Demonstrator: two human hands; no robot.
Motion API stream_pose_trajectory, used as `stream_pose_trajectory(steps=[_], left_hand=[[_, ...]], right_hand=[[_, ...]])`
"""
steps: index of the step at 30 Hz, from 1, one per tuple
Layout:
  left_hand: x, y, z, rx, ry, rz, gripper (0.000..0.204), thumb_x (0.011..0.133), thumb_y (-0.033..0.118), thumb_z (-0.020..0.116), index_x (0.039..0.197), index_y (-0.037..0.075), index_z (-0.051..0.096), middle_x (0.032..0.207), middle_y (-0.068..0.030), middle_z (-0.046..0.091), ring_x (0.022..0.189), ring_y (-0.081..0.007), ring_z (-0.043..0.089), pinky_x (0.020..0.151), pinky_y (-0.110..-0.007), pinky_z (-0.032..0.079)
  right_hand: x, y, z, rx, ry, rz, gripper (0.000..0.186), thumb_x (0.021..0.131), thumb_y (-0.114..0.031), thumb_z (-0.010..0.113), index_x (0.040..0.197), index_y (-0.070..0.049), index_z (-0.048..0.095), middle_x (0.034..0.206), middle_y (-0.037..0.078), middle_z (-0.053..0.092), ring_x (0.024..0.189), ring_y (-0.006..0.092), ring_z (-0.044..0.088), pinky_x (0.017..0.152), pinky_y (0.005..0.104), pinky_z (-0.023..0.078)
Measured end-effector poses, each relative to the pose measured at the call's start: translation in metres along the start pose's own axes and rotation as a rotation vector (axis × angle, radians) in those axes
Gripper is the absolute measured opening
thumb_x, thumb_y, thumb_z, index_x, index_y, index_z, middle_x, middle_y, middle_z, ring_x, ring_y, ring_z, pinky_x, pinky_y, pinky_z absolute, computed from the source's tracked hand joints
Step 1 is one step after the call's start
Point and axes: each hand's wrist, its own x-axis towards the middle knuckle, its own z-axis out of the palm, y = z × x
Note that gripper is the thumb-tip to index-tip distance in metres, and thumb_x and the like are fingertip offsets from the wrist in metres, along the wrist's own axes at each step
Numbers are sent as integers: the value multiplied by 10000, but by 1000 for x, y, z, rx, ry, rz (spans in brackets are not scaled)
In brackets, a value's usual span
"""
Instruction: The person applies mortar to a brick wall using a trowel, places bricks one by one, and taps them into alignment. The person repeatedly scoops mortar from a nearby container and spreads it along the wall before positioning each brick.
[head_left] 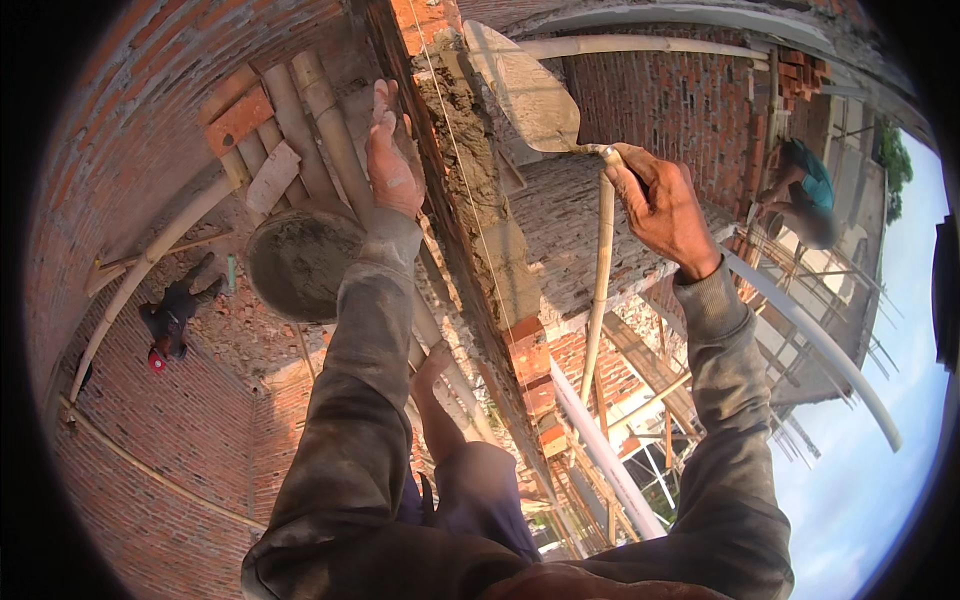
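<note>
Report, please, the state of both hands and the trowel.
Right hand gripping trowel, blade beside mortar. Left hand open, nothing visible in it. String stretched along mortar, possible obstacle.

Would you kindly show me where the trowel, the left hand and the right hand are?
Trowel point(525, 92): head view, middle of the blade.
Left hand point(394, 165): head view, middle of the hand.
Right hand point(667, 210): head view, middle of the hand.

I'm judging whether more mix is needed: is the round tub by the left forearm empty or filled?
Not empty: grey mortar spreads across the inside of the round tub. Its depth cannot be told.
</note>
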Motion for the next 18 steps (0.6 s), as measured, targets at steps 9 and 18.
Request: stream_pose_trajectory(steps=[9, 18], left_hand=[[-46, -28, 37, -70, -47, 41, 639, 1131, 234, 340, 1733, 59, 220, 1763, -74, 308, 1592, -222, 324, 1311, -388, 286], [-31, -28, 24, -40, -138, 107, 612, 1149, 243, 369, 1732, 94, 257, 1750, -23, 337, 1572, -195, 360, 1297, -384, 325]], right_hand=[[-97, 21, 32, -225, -146, -59, 163, 1012, -90, 651, 1048, 57, 712, 812, 287, 684, 755, 456, 705, 674, 490, 555], [-138, 76, 10, -517, 39, -467, 379, 839, -37, 785, 1205, -52, 686, 928, 90, 644, 848, 308, 662, 691, 435, 574]])
